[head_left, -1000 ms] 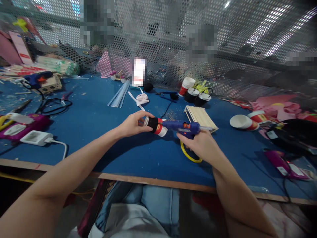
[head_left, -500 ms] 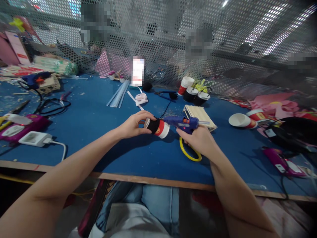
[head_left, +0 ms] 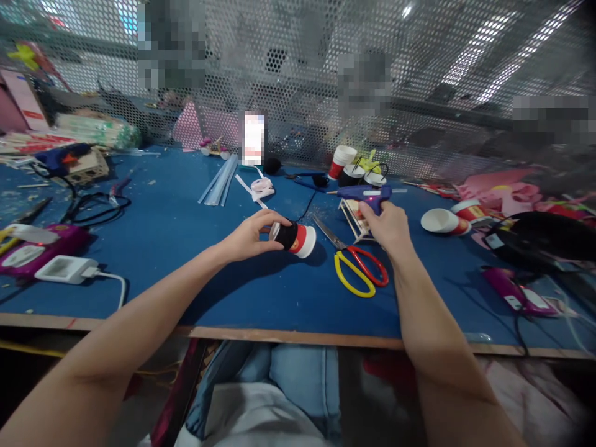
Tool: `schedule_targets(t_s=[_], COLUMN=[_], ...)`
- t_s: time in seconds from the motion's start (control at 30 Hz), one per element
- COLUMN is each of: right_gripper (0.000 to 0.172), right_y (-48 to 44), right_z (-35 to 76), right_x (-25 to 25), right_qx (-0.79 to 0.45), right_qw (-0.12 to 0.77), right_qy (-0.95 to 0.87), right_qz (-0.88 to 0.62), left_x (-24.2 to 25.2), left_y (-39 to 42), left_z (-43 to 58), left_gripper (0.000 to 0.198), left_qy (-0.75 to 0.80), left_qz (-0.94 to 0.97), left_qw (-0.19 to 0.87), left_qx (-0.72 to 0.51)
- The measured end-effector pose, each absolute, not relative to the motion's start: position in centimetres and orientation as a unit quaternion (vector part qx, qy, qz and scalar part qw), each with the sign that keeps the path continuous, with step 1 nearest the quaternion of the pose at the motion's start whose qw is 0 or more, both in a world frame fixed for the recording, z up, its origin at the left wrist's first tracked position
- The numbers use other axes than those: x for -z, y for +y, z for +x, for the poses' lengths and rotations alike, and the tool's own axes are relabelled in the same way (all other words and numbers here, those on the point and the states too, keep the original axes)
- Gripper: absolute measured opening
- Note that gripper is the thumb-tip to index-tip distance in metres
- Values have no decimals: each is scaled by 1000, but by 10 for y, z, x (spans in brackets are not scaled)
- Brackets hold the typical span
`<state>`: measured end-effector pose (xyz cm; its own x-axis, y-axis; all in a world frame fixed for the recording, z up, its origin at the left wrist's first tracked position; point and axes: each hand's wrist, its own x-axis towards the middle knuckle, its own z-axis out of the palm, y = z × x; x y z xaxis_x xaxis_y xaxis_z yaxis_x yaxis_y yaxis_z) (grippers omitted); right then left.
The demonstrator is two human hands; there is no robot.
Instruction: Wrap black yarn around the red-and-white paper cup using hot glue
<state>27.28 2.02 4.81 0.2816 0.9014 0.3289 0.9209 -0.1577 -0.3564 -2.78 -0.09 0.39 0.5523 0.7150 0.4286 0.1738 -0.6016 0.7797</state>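
Note:
My left hand (head_left: 255,237) is closed round a paper cup (head_left: 305,241) tipped on its side. The cup is red and white, with black yarn wound round the part by my fingers. A strand of that yarn trails back toward a dark ball. In my right hand (head_left: 388,230) is a blue hot glue gun (head_left: 367,194), its nozzle pointing left and a clear stick showing at its rear. It hovers over a small wooden stick rack (head_left: 356,217). Scissors (head_left: 351,254) with one yellow and one red handle lie between my hands.
Clear glue sticks (head_left: 220,180) and a roll of white ribbon (head_left: 262,187) lie behind the cup. Several cups stand at the back near a perforated metal screen (head_left: 307,81). Purple power strips (head_left: 516,288) sit at both sides, with cables. More paper cups (head_left: 444,221) lie at right.
My right hand has lifted the glue gun up and away from the cup, toward the back right. The scissors and rack now show more fully. My left hand keeps the cup in place.

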Motion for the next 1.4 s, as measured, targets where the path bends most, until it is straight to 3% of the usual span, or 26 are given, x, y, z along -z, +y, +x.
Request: schedule_targets(t_s=[0.1,0.27,0.53,0.73,0.93,1.17,1.23,1.4], right_gripper=[49,56,48,44,55,70,65,32], right_y=[29,36,39,19,-8,-4,-4,-8], right_z=[283,296,299,280,220,187,184,181], right_x=[-48,-42,-36,-47,-66,-54,-48,-41], right_qx=[72,45,26,112,-204,-401,-444,-456], right_qw=[212,183,83,191,229,199,219,302], right_qy=[-589,-548,-568,-612,-745,-731,-711,-693], right_qz=[-776,-815,-819,-759,-592,-515,-499,-470], left_x=[-3,-1,-1,-3,-7,-12,-13,-15], left_y=[0,0,-2,-4,-8,-14,-16,-21], left_z=[-27,-27,-25,-25,-23,-19,-18,-16], left_gripper=[39,39,39,38,38,37,36,36], left_qy=[274,275,272,264,241,214,211,217], left_qz=[808,809,810,817,843,884,888,892], left_qw=[354,358,363,358,324,270,260,238], left_qx=[-384,-377,-372,-366,-354,-315,-315,-317])
